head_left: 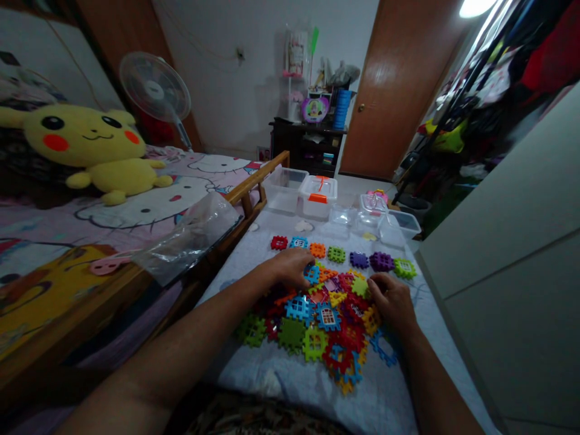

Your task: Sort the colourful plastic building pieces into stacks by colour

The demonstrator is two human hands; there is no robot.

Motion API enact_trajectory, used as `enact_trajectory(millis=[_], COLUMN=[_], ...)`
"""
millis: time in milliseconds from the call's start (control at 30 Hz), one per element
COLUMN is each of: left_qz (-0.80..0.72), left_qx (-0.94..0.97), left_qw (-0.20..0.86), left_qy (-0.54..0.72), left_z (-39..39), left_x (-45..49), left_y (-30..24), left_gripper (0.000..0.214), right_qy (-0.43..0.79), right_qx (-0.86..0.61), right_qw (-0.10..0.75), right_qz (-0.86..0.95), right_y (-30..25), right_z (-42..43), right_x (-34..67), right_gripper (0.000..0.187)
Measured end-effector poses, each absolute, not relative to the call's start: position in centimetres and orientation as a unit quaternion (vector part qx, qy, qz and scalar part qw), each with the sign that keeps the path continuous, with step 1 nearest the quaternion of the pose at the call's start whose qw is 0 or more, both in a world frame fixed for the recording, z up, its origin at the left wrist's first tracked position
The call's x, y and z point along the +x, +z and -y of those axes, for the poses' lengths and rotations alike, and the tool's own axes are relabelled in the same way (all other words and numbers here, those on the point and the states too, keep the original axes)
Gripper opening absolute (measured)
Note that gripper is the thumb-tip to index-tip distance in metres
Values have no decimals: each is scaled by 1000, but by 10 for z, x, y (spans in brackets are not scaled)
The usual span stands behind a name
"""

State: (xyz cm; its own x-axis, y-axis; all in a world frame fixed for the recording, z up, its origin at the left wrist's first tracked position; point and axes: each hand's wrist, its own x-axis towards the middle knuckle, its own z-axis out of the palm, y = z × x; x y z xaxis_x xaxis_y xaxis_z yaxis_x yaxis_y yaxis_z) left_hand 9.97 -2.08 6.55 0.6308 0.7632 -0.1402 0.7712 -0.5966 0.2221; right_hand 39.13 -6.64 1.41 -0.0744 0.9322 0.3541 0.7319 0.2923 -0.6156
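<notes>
Grip was hard to read on both hands. The left hand (287, 269) curved down with its fingers on a blue waffle tile (312, 273), and the right hand (392, 300) lay bent at the edge of the pile, its fingers (374, 284) just beside a yellow-green tile (360, 287). Neither hand looked tightly clenched, but the view did not show whether either was holding a piece or only touching it.

Under both hands lay a heap of plastic tiles (312, 326) in red, blue, green, yellow and orange, some with window cut-outs, on a quilted cover (272, 380). Most of the tiles were in that heap. Past it, a row of seven tiles (336, 254) lay singly, each apart from the next: red, blue, orange, green, two purple and green. That much was laid out, and the heap was what was left.

Beyond the row stood a clear tub (285, 189), a white box (318, 196) with an orange latch, and more clear containers (374, 205). To the left, a plastic bag (190, 235) lay over a wooden rail (244, 193), with a Pikachu plush (86, 145) on the bed (136, 202) behind it. Farthest off were a fan (154, 87), a dark cabinet (308, 142) and a brown door (399, 90).
</notes>
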Motion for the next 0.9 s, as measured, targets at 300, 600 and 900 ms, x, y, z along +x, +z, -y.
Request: enact_trajectory(millis=[300,600,900], left_qz=[-502,-510,-512], left_qx=[860,858,856], left_qw=[65,59,67], left_qy=[68,-5,-28], left_z=[-38,-62,-54], left_x=[58,64,71], left_y=[76,55,56], left_gripper=[50,51,59], right_qy=[138,125,125], right_qx=[-576,-571,-572], right_qw=[359,352,349], right_qz=[722,731,732], right_y=[13,11,11], right_z=[67,66,66], right_x=[392,394,393], right_gripper=[26,25,24])
